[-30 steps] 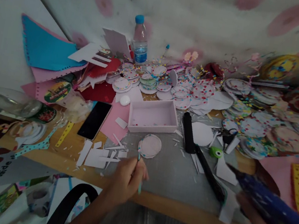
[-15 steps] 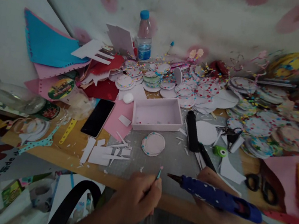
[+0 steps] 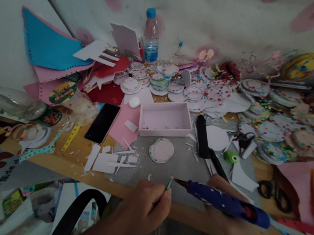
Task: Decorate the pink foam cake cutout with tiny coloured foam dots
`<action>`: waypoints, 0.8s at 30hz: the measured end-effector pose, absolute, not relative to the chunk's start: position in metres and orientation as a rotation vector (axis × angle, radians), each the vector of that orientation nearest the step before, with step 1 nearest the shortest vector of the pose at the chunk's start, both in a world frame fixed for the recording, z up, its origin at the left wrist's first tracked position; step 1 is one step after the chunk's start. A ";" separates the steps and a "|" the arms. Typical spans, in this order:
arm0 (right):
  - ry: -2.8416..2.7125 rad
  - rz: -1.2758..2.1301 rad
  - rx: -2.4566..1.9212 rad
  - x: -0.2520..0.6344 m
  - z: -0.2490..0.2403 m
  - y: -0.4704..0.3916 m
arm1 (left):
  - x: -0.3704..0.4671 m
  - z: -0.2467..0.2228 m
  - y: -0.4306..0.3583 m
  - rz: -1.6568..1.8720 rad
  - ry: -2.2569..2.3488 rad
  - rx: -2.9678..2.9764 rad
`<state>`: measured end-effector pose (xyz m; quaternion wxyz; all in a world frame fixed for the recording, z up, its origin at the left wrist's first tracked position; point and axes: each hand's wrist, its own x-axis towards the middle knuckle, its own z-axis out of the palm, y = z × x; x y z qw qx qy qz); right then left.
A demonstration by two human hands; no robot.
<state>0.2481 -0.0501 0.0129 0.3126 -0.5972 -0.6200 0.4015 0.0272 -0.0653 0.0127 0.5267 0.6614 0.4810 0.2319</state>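
Note:
Near the table's front edge, my left hand (image 3: pixel 151 204) is closed around slim teal tweezers (image 3: pixel 168 184). At their tip sits a tiny pink piece (image 3: pixel 171 178). My right hand (image 3: pixel 224 207) grips a blue glue gun (image 3: pixel 228 204) from below, its fingers partly hidden behind the body. The gun's dark nozzle points left, and its end is at or very near the pink piece; I cannot tell if they touch. Just beyond my hands, a round white paper disc with dotted edges (image 3: pixel 161 150) lies flat on the grey cutting mat (image 3: pixel 135 177).
A shallow pale pink box (image 3: pixel 163 133) stands behind the disc. To its left are a phone (image 3: pixel 102 123) and white paper scraps (image 3: pixel 105 163). A black-handled cutter (image 3: pixel 203 136), a green punch (image 3: pixel 231 157) and scissors (image 3: pixel 275 196) lie right. Decorated discs and a water bottle (image 3: pixel 151 39) line the back.
The glue gun has shifted left, bringing its nozzle up to the tip of the tweezers. My left hand has moved slightly right. The camera view has shifted a little.

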 end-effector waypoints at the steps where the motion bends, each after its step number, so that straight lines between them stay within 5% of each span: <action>1: -1.673 1.071 -1.563 0.250 0.011 -0.050 | 0.027 0.013 -0.065 0.547 1.153 1.585; 24: -1.706 1.171 -1.577 0.262 0.001 -0.051 | 0.029 0.016 -0.063 0.538 1.157 1.608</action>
